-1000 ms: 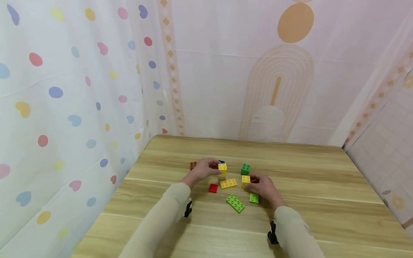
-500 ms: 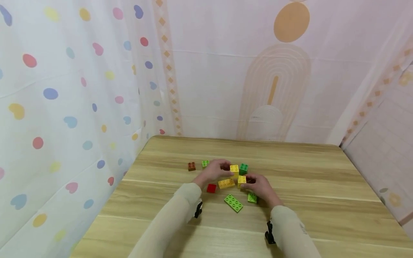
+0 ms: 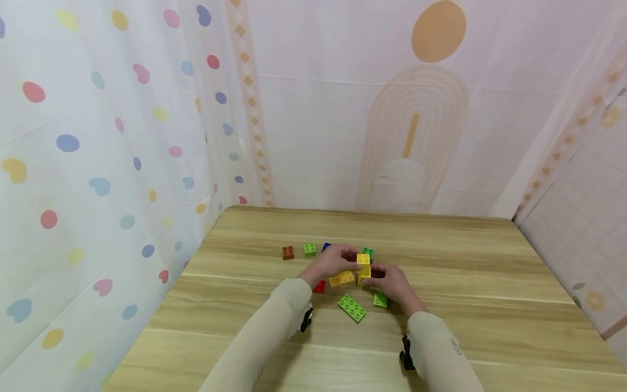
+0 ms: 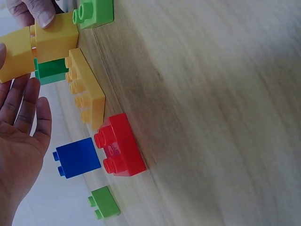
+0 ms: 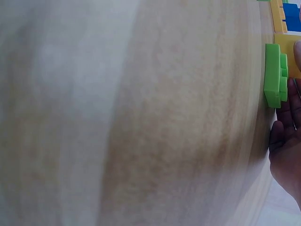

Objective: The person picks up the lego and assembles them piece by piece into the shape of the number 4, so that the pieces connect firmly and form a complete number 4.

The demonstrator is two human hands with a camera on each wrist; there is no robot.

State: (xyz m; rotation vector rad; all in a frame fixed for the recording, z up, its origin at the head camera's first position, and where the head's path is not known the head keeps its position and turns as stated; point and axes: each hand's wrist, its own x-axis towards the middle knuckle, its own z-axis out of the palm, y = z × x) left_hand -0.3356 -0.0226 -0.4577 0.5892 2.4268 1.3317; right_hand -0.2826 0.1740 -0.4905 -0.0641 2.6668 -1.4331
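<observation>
In the head view my left hand point(image 3: 333, 262) pinches a yellow toy building brick point(image 3: 363, 262) between thumb and fingers. Directly below it, my right hand point(image 3: 394, 283) holds a second yellow brick point(image 3: 361, 281) low over the table. From the left wrist, studs show in the narrow gap between the left-held brick point(image 4: 14, 54) and the right-held brick point(image 4: 59, 38); they line up but are not pressed fully together. Behind them a dark green brick point(image 3: 369, 253) is partly covered. Beside my left fingers lies a long yellow-orange brick point(image 3: 341, 279).
Around the hands on the wooden table point(image 3: 490, 305) lie a long light green brick point(image 3: 352, 308), a small light green one point(image 3: 380, 300), a partly hidden red one point(image 3: 319, 287), a blue one point(image 3: 326, 246), another light green one point(image 3: 309, 250) and a brown one point(image 3: 288, 252).
My left hand has carried its yellow brick rightward, from above the blue brick to right over the other yellow brick. The right hand has stayed nearly in place, still holding its brick.
</observation>
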